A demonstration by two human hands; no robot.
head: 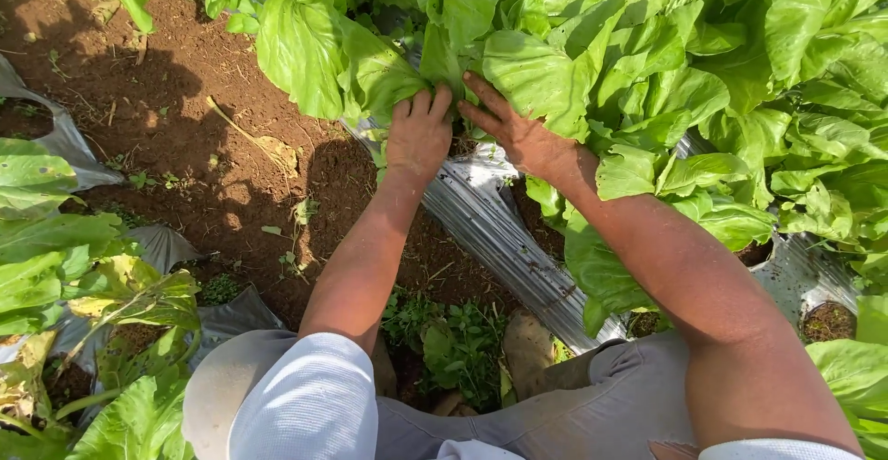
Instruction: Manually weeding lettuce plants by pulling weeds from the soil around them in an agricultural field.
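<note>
The leafy green plant [555,62] is growing through the silver plastic mulch [499,229]. Its leaves are looking soft and easy to tear, so the firm base seems the better hold. The left hand [418,134] is curling closed at that base (what it grips is hidden); the right hand [520,132] is lying open, fingers spread, pressing the leaves. Neighbouring leaves are crowding the base; brown soil [185,118] is lying left of the mulch.

A single head-worn camera looks steeply down from close above, over the person's own knees and forearms at the near edge, toward leafy green plants [592,62] and brown soil [176,118] farther ahead.
</note>
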